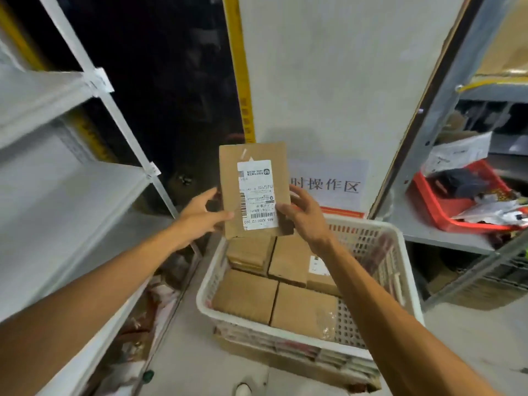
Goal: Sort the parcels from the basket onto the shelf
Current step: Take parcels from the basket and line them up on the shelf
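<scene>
A pale wall panel [343,81] is facing the camera — a paper sign [328,182] is hanging low on it. A grey rack [428,235] is standing to its right, carrying a red tray [428,202].

Left hand [200,216], right hand [303,217] and forearms are bare.

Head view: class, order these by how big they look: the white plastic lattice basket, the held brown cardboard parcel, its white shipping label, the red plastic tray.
1. White plastic lattice basket.
2. Red plastic tray and held brown cardboard parcel look alike; the tray is farther and cut off, so unranked.
3. White shipping label.
</scene>
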Demonstrator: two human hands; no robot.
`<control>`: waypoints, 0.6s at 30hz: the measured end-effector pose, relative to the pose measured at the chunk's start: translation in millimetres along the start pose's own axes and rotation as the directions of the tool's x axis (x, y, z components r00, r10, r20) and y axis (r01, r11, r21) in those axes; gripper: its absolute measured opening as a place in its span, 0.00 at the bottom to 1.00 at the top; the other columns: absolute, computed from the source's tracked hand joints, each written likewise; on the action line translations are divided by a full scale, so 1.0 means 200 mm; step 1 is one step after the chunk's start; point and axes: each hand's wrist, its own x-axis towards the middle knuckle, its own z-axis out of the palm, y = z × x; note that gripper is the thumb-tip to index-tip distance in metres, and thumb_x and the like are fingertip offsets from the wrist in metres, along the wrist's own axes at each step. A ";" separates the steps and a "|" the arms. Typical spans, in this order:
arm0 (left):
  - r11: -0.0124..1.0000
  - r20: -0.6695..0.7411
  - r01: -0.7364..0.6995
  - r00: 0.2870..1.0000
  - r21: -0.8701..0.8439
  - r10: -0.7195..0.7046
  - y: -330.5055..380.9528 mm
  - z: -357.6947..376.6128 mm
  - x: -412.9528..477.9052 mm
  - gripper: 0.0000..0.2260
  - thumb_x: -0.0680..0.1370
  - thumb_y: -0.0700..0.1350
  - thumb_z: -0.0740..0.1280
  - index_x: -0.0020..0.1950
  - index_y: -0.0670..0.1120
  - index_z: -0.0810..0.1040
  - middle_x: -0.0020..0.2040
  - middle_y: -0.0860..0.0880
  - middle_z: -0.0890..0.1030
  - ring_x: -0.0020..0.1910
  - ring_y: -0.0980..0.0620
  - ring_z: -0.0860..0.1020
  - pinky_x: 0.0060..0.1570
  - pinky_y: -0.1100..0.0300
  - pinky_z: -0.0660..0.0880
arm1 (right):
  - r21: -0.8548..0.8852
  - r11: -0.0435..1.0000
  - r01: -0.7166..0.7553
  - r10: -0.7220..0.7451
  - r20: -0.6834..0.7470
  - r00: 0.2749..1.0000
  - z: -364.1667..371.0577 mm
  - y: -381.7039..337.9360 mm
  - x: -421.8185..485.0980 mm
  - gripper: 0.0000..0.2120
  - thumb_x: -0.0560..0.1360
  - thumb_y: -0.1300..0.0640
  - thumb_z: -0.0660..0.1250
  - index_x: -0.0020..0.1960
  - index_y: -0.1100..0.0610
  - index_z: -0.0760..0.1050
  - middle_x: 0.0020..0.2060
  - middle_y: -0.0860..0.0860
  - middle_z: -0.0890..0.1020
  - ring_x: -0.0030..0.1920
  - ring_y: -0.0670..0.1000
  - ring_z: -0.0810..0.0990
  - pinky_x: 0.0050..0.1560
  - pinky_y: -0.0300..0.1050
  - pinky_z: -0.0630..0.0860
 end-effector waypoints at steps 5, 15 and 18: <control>0.984 -0.190 -0.159 0.971 -0.080 0.142 0.14 -0.47 -0.21 0.29 0.72 0.37 0.72 0.68 0.58 0.68 0.56 0.62 0.77 0.48 0.60 0.82 0.46 0.57 0.81 | -0.009 0.978 0.209 -0.205 0.161 0.965 0.40 -0.27 0.13 0.23 0.78 0.57 0.66 0.72 0.51 0.65 0.64 0.46 0.77 0.62 0.46 0.77 0.61 0.47 0.76; 0.949 -0.570 -0.311 0.790 -0.054 0.226 0.22 -1.24 -0.62 0.28 0.73 0.36 0.71 0.71 0.50 0.69 0.53 0.50 0.83 0.47 0.56 0.82 0.47 0.63 0.79 | 0.106 0.916 0.386 -0.396 0.383 0.835 1.30 -0.71 0.30 0.21 0.77 0.55 0.67 0.67 0.44 0.66 0.58 0.35 0.75 0.57 0.35 0.74 0.49 0.28 0.71; 0.930 -0.617 -0.368 0.733 -0.007 0.286 0.22 -1.44 -0.66 0.26 0.74 0.33 0.69 0.69 0.48 0.70 0.57 0.49 0.80 0.45 0.59 0.82 0.41 0.66 0.78 | 0.137 0.901 0.411 -0.429 0.415 0.802 1.55 -0.78 0.34 0.25 0.77 0.54 0.67 0.71 0.46 0.64 0.56 0.33 0.75 0.54 0.31 0.75 0.47 0.27 0.73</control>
